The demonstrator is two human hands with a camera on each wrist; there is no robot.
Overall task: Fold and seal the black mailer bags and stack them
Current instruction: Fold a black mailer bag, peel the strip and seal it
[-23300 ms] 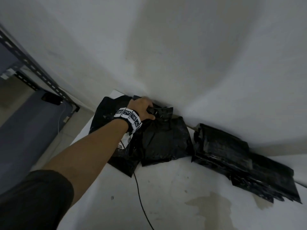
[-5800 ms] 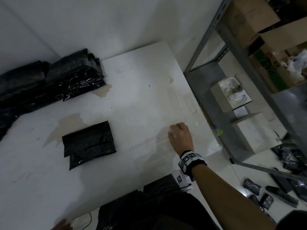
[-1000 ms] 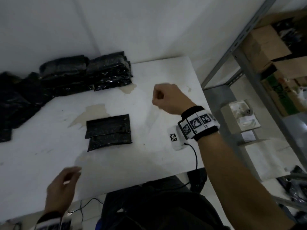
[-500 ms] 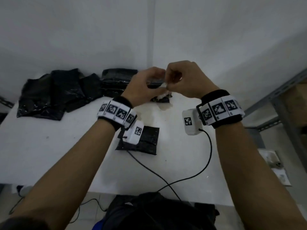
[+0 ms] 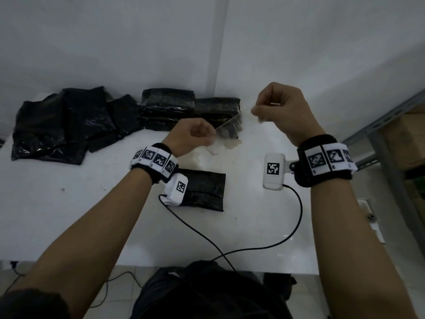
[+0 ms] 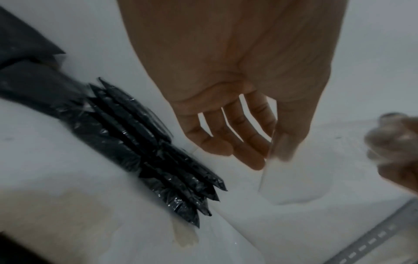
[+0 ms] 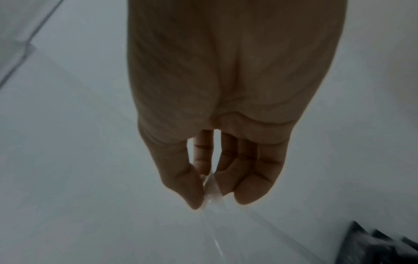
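So we've got clear tape (image 5: 226,127) pinched between left hand (image 5: 193,139) and right hand (image 5: 281,109), stretched sideways; the folded mailer bag (image 5: 202,189) sits on the table right below, nearer our left.

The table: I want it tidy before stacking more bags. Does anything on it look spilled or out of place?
Yes. A yellowish, dried-looking stain marks the white table just in front of the stacked bags, touching their near edge. At far left, loose black bags lie crumpled and overlapping, not squared.
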